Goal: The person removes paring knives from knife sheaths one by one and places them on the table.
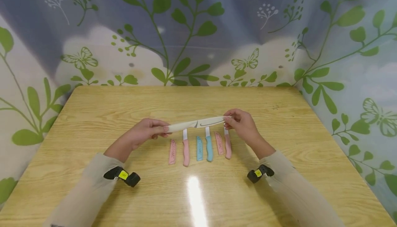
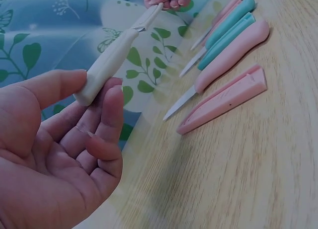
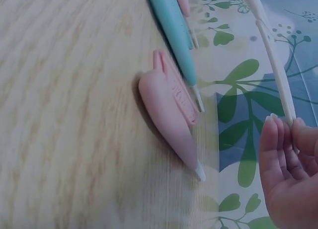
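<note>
A white-handled knife (image 1: 181,126) with a white sheath (image 1: 211,121) over its blade is held level above the table, stretched between both hands. My left hand (image 1: 145,132) pinches the butt of the handle between thumb and fingers. At the other end, my right hand (image 1: 243,123) pinches the sheath's tip. A small grey sliver shows where handle and sheath meet. Below lie a pink knife (image 1: 186,153), a blue knife (image 1: 209,148) and a second pink knife (image 1: 228,146), their pale blades pointing away from me and bare.
Left of each knife lies its matching cover: a pink sheath (image 1: 172,151), a blue sheath (image 1: 199,148) and another pink sheath (image 1: 219,143). All rest on a wooden table (image 1: 155,192). A leaf-patterned curtain (image 1: 192,47) hangs behind the table and along its sides.
</note>
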The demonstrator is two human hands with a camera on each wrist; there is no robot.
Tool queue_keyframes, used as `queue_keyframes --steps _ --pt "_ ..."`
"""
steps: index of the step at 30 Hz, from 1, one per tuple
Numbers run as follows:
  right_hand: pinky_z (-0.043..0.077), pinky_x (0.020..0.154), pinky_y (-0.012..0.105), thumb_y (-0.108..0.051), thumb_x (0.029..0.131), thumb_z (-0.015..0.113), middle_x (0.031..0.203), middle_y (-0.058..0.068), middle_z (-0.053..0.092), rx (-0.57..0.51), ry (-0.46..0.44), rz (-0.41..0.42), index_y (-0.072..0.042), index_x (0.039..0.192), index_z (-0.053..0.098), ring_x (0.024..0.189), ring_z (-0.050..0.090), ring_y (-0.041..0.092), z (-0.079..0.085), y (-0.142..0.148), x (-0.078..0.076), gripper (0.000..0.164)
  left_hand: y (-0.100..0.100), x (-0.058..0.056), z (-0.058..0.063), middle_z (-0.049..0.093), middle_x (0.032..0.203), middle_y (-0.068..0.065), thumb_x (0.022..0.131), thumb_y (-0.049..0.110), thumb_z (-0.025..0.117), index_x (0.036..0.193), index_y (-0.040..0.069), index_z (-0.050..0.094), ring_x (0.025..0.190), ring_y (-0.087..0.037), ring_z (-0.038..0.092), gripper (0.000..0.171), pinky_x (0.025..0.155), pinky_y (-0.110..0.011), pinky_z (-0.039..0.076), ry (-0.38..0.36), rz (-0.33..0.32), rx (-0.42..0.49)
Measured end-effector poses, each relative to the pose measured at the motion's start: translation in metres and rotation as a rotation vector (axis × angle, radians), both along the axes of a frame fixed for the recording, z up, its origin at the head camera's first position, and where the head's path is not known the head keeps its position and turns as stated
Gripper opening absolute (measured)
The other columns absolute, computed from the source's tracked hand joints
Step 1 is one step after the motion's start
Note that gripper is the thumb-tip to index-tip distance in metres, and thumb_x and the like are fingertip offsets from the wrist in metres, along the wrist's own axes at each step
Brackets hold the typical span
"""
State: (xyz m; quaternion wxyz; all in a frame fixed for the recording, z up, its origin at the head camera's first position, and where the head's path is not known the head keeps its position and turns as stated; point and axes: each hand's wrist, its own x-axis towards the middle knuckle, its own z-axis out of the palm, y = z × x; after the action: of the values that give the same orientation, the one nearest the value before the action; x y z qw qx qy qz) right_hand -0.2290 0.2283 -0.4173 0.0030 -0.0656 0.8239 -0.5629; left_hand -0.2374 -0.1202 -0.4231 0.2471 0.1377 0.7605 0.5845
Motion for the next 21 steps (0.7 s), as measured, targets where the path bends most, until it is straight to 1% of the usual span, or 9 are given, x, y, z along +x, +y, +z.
queue_keyframes --steps 3,6,9,11,14,17,21 --pt "0.058 0.07 0.027 -0.006 0.096 0.055 0.093 0.026 0.063 -0.045 -0.043 -0.004 0.006 0.11 0.06 0.075 0.064 0.015 0.002 0.001 0.001 0.019 0.0 0.001 0.0 0.071 0.102 -0.016 0.093 0.019 0.061 0.12 -0.005 0.059 0.085 -0.02 0.061 0.036 0.067 -0.027 0.042 -0.006 -0.025 -0.03" --pt "0.057 0.071 0.025 -0.005 0.097 0.052 0.097 0.025 0.061 -0.084 -0.081 -0.005 0.008 0.116 0.058 0.077 0.063 0.013 0.004 0.0 0.001 0.023 0.0 0.004 0.0 0.071 0.097 -0.016 0.092 0.016 0.062 0.118 -0.006 0.061 0.08 -0.02 0.056 0.034 0.067 -0.028 0.042 -0.013 -0.082 -0.05" --pt "0.057 0.072 0.023 -0.006 0.097 0.052 0.097 0.021 0.061 -0.117 -0.108 -0.015 0.008 0.118 0.057 0.078 0.063 0.012 0.006 -0.001 0.0 0.025 0.001 0.008 0.001 0.071 0.092 -0.016 0.09 0.014 0.063 0.114 -0.007 0.062 0.078 -0.021 0.054 0.032 0.066 -0.029 0.043 -0.025 -0.129 -0.046" --pt "0.057 0.072 0.022 -0.007 0.097 0.053 0.096 0.017 0.061 -0.134 -0.119 -0.024 0.007 0.118 0.057 0.079 0.063 0.012 0.007 -0.002 0.0 0.026 0.002 0.01 0.001 0.07 0.091 -0.015 0.089 0.014 0.064 0.113 -0.007 0.062 0.079 -0.021 0.055 0.032 0.067 -0.03 0.044 -0.03 -0.151 -0.04" --pt "0.056 0.071 0.022 -0.008 0.097 0.054 0.094 0.012 0.061 -0.164 -0.139 -0.038 0.006 0.12 0.057 0.079 0.063 0.012 0.007 -0.004 -0.001 0.027 0.003 0.013 0.001 0.07 0.092 -0.013 0.087 0.013 0.065 0.112 -0.008 0.062 0.081 -0.021 0.058 0.033 0.07 -0.032 0.048 -0.039 -0.171 -0.041" --pt "0.057 0.071 0.023 -0.008 0.097 0.055 0.091 0.009 0.063 -0.206 -0.156 -0.048 0.004 0.123 0.055 0.08 0.064 0.014 0.008 -0.006 -0.001 0.029 0.005 0.014 -0.002 0.07 0.096 -0.014 0.087 0.013 0.066 0.113 -0.009 0.061 0.083 -0.021 0.061 0.034 0.073 -0.033 0.052 -0.062 -0.19 -0.045" --pt "0.057 0.07 0.023 -0.008 0.096 0.056 0.086 0.005 0.065 -0.251 -0.167 -0.076 0.004 0.124 0.053 0.078 0.064 0.015 0.008 -0.008 -0.003 0.03 0.006 0.014 -0.003 0.068 0.103 -0.021 0.088 0.012 0.066 0.116 -0.01 0.059 0.084 -0.021 0.063 0.036 0.077 -0.035 0.055 -0.083 -0.215 -0.032"
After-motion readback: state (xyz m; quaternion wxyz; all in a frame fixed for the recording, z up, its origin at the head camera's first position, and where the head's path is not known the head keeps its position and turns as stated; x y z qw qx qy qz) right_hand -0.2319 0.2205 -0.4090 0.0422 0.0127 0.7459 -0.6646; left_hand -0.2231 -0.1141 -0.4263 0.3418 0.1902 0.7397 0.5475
